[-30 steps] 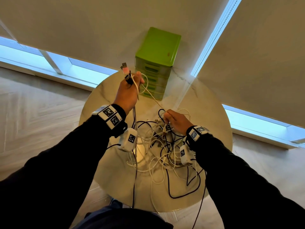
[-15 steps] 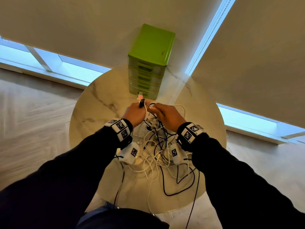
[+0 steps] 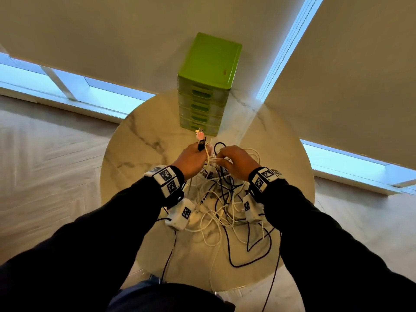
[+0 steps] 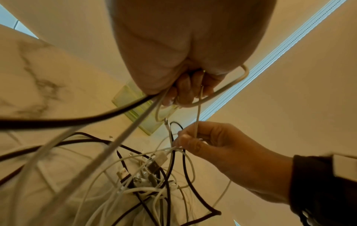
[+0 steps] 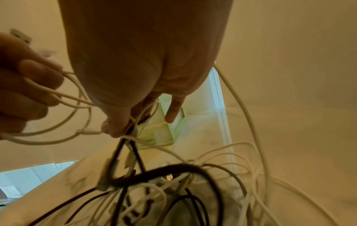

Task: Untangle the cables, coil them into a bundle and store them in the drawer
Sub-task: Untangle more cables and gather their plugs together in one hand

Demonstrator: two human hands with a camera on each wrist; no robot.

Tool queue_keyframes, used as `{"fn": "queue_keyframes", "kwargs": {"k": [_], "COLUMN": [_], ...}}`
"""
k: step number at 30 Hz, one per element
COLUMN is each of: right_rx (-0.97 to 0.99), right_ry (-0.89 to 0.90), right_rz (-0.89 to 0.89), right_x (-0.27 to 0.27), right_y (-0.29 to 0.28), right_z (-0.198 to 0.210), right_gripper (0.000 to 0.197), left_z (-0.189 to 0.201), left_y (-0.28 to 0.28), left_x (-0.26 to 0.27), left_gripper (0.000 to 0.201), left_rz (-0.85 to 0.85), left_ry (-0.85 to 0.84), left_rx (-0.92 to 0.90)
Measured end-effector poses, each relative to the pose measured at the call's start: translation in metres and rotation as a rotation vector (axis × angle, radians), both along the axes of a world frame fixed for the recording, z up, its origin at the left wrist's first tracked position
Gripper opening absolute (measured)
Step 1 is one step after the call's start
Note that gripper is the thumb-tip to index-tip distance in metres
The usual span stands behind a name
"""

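Note:
A tangle of white and black cables [image 3: 221, 206] lies on the round marble table [image 3: 139, 140], with loops hanging over the near edge. My left hand [image 3: 191, 159] grips several cable ends, and plugs [image 3: 201, 138] stick up out of the fist. In the left wrist view its curled fingers [image 4: 183, 91] hold white and black strands. My right hand [image 3: 236, 161], close beside the left, pinches a white cable [image 4: 196, 128] above the tangle. The right wrist view shows the right hand's fingers [image 5: 115, 128] closed on white and black strands. The green drawer unit [image 3: 207, 86] stands behind the hands, drawers closed.
The drawer unit stands at the table's far edge against cream roller blinds [image 3: 112, 41]. Wooden floor [image 3: 45, 165] surrounds the table. Bare marble shows to the left of the hands. A black cable [image 3: 273, 282] hangs off the near right edge.
My left hand has come down from its raised position with the plugs still in it. Both hands now meet just above the tangle, where the right hand has taken a white cable.

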State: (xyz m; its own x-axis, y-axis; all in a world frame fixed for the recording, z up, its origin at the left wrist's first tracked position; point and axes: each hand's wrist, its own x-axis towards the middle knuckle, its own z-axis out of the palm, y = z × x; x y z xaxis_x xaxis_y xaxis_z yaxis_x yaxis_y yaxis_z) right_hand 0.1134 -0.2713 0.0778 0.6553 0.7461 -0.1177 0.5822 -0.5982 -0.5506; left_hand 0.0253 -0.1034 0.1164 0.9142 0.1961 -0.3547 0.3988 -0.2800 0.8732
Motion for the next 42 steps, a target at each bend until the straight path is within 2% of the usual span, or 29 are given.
{"fn": "queue_keyframes", "kwargs": {"k": [4,9,16,20,23,26,28,31,33,35,37,40,42], "right_rx": [0.003,-0.026,-0.022,-0.175,-0.075,0.074,0.129,0.258,0.31,0.191,0.116,0.191,0.175], "right_ry": [0.007,0.0,-0.051,-0.009,0.013,0.0,-0.091,-0.192,-0.09,0.135,0.291,0.316,0.258], "right_rz": [-0.03,0.013,0.029,0.014,-0.081,-0.125,-0.194,-0.403,-0.358,-0.211,-0.145,-0.283,-0.363], "right_x": [0.007,0.017,0.005,0.004,0.001,0.001,0.002,-0.007,-0.024,-0.048,-0.068,-0.081,-0.083], "right_y": [0.001,-0.008,0.0,-0.014,-0.018,-0.009,-0.004,-0.007,-0.004,-0.003,-0.005,-0.02,-0.035], "right_z": [0.007,0.015,0.015,-0.002,-0.005,0.015,0.034,0.06,0.072,0.078,0.077,0.071,0.069], "right_gripper": [0.012,0.012,0.017,0.019,0.029,0.028,0.023,0.017,0.015,0.025,0.032,0.016,0.015], "left_z": [-0.004,-0.008,0.017,0.042,0.048,0.035,0.023,0.019,0.02,0.025,0.028,0.03,0.029], "left_y": [0.011,0.034,0.025,0.034,0.04,0.037,0.033,0.018,0.006,-0.011,-0.031,-0.05,-0.055], "left_x": [-0.005,-0.008,0.001,0.013,0.015,0.009,0.004,0.001,0.002,0.003,0.005,0.007,0.008], "left_gripper": [0.035,0.032,0.034,0.036,0.032,0.028,0.025,0.018,0.02,0.02,0.02,0.026,0.028], "left_rz": [0.028,0.177,0.212,0.3,0.276,0.231,0.213,0.16,0.14,0.085,0.029,-0.053,-0.085], "left_ry": [-0.004,-0.016,-0.113,-0.205,-0.22,-0.193,-0.181,-0.167,-0.159,-0.173,-0.181,-0.191,-0.2], "left_rx": [0.019,-0.014,-0.075,-0.13,-0.077,-0.011,0.034,0.086,0.091,0.084,0.057,0.047,0.057]}}
